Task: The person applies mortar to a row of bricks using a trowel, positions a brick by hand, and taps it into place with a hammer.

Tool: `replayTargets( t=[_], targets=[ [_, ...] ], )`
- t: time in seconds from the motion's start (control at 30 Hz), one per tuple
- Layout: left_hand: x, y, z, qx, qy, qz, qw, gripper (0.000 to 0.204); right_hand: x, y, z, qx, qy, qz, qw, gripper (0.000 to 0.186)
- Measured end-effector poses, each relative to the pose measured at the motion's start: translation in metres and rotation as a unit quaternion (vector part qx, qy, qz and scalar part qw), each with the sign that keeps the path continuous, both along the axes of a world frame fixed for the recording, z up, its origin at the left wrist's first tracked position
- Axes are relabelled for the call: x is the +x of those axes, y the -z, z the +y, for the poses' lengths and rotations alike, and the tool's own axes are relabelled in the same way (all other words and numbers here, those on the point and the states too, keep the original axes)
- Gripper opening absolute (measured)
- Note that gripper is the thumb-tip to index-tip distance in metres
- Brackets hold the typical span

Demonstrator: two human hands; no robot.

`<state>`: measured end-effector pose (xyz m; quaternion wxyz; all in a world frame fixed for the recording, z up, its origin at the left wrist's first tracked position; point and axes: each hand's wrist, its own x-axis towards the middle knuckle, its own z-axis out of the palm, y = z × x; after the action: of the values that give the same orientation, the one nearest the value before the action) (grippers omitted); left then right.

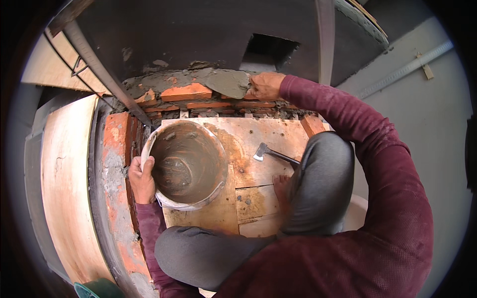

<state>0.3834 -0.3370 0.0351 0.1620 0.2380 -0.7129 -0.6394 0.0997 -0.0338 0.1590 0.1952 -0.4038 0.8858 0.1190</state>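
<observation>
My left hand [142,179] grips the rim of a pale bucket [199,204], its thumb over the edge. Grey wet mortar coats the bucket's inside walls and bottom. Up at the brick wall, my right hand [267,86] is closed around a trowel [226,83], whose mortar-smeared blade lies over the top of the bricks; its handle is hidden by my fingers. Below the blade runs a course of orange bricks [186,92] with grey mortar on and between them. A hammer [261,151] with a dark handle rests on the boards beside my bent knee.
Stained wooden boards [248,130] lie under the bucket and my bare foot. A low brick wall [117,134] and a pale plank [67,184] run along the left. Behind stands a dark wall with a square opening [268,52]. Upright bars [325,39] cross in front of it.
</observation>
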Motion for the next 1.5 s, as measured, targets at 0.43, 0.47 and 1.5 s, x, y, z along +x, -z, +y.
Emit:
replayTargets(
  t=[0.43,0.47,1.5],
  targets=[
    [-0.154,-0.044,0.055,-0.226,0.235,-0.043,0.944,0.038,0.065,0.063,0.092,-0.200,-0.100,0.067,0.972,0.033],
    [-0.160,-0.031,0.057,-0.217,0.246,-0.049,0.943,0.036,0.061,0.077,0.080,-0.231,-0.132,0.079,0.961,0.033],
    [-0.175,-0.024,0.091,-0.263,0.220,-0.092,0.935,0.030,0.101,0.145,0.080,-0.136,-0.206,-0.001,0.969,0.048]
  ],
)
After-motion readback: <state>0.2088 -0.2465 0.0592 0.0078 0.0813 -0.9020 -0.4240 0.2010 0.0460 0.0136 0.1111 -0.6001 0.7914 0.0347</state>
